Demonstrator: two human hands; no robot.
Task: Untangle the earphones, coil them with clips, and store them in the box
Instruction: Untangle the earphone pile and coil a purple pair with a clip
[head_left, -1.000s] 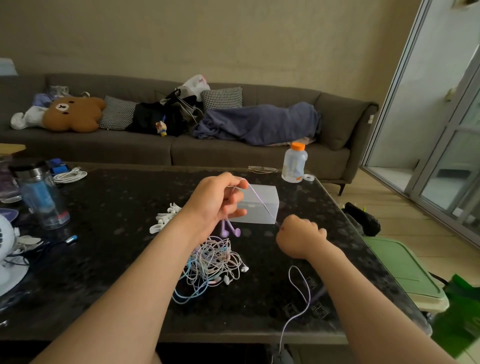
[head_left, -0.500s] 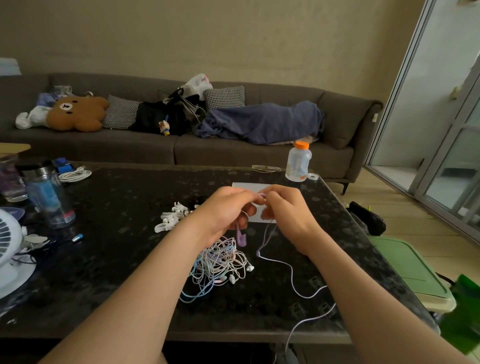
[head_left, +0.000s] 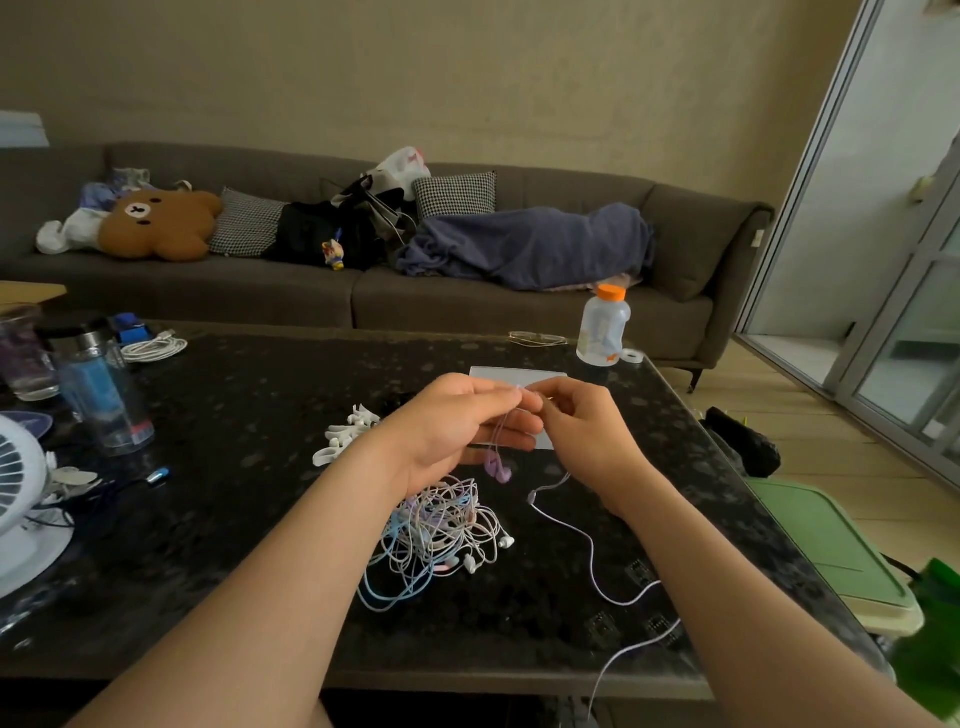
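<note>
Untangling: my left hand (head_left: 457, 423) and right hand (head_left: 589, 439) both pinch the purple earphones (head_left: 497, 467).
Buds dangle below my left fingers; the cord trails under my right wrist across the surface (head_left: 234, 415). The tangled pile (head_left: 436, 530) lies beneath my left wrist, with the clips (head_left: 345, 436) to its left. The box (head_left: 519, 375) is just beyond both hands, and I cannot tell what it contains.

There are two hands, the left hand (head_left: 457, 423) and the right hand (head_left: 589, 434), one purple earphone pair (head_left: 497, 467), one tangled earphone heap (head_left: 436, 535), one translucent box (head_left: 519, 375), one orange-capped bottle (head_left: 602, 332), two checked cushions (head_left: 244, 223) (head_left: 456, 195) and one bear plush (head_left: 156, 223).
</note>
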